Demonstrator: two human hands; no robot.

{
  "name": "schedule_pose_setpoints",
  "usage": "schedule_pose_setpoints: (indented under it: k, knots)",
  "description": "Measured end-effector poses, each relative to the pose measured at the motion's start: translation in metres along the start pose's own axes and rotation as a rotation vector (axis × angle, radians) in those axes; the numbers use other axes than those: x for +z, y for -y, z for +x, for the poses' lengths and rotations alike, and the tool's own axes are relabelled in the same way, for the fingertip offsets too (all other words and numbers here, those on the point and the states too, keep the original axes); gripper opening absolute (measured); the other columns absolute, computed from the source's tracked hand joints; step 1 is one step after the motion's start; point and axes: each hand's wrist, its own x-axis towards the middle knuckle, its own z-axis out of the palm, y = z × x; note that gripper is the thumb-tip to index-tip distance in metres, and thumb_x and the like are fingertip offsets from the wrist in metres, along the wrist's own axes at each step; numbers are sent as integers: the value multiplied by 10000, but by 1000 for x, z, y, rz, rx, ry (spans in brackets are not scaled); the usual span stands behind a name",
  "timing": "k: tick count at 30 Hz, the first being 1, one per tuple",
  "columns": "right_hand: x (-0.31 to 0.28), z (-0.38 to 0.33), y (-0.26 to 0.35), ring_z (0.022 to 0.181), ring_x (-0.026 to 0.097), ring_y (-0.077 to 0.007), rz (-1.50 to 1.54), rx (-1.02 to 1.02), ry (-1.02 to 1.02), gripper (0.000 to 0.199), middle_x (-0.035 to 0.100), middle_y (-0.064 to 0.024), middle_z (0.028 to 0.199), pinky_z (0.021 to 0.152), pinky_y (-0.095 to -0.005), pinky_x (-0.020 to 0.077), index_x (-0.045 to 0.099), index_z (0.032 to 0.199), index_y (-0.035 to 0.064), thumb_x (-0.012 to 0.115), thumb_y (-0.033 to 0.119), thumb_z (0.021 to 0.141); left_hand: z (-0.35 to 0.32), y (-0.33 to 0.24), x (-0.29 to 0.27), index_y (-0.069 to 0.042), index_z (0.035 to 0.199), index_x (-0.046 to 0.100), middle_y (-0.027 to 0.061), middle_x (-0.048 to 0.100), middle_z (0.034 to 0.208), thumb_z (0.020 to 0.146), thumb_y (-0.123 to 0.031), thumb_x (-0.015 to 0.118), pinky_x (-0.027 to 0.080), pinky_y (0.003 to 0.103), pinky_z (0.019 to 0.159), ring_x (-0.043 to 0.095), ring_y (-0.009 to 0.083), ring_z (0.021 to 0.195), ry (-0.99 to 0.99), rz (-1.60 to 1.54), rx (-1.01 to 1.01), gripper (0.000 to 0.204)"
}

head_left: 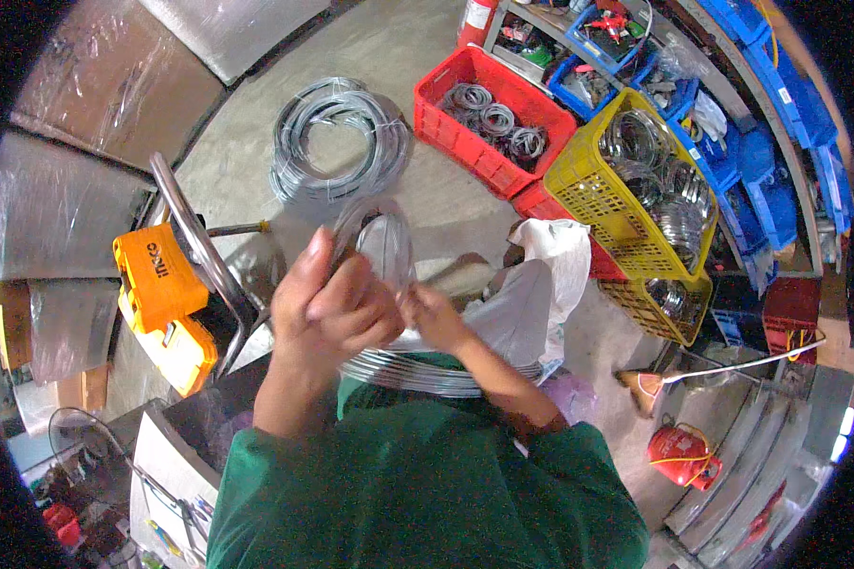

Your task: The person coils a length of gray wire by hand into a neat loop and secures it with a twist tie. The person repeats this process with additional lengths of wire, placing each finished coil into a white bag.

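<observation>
While left hand (pixel 327 303) and right hand (pixel 436 318) both clench wire coil (pixel 380 247), bare floor (pixel 446 204) beyond.

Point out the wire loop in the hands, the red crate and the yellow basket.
wire loop (pixel 386 248), head view, on the upper curve above the fingers.
red crate (pixel 443 133), head view, on its near side wall.
yellow basket (pixel 593 185), head view, on its mesh side wall.

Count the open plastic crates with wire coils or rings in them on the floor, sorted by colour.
Red plastic crate with grey wire coils: 1
Yellow mesh plastic crates with shiny metal rings: 2
Total: 3
A second red crate under the first yellow one shows too little to count.
</observation>
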Motion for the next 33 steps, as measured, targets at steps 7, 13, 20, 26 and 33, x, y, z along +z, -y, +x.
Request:
schedule_pose_setpoints:
  k: [7,13,20,26,33]
  knots:
    - [9,-34,19,1045,611,-389,-285,-54,110,222,650,-213,1099,905,-436,484,634,1091,9,573,161,942,14,38,-44,-15,780,561,154,590,677,1020,-292,442,456,423,572,584,314,612,-117,1796,74,385]
    - [-10,-44,55,848,632,-418,-696,-7,137,154,645,-207,898,733,-480,499,601,936,-5,621,144,900,7,36,-71,-28,839,569,209,611,651,996,-366,476,470,522,582,616,428,642,9,2131,-218,385]
    - [-37,-32,72,691,649,-283,-963,-420,-199,238,643,-101,771,585,-392,499,611,810,70,798,208,760,2,31,-95,-1,869,587,236,615,682,996,-331,495,481,528,625,632,439,694,-32,2004,-215,365]
    - [-52,-15,88,651,611,-230,-1049,-674,-259,284,591,-33,730,587,-355,500,639,786,102,821,310,718,6,23,-97,10,787,572,203,545,642,1024,-341,478,435,455,597,541,348,597,-160,1748,-125,435]
    - [-65,6,107,636,579,-223,-970,-659,-160,292,572,-27,710,570,-361,462,650,776,82,844,260,652,6,22,-81,14,769,589,125,528,600,1038,-410,432,426,391,584,505,220,571,-280,1452,-405,526]
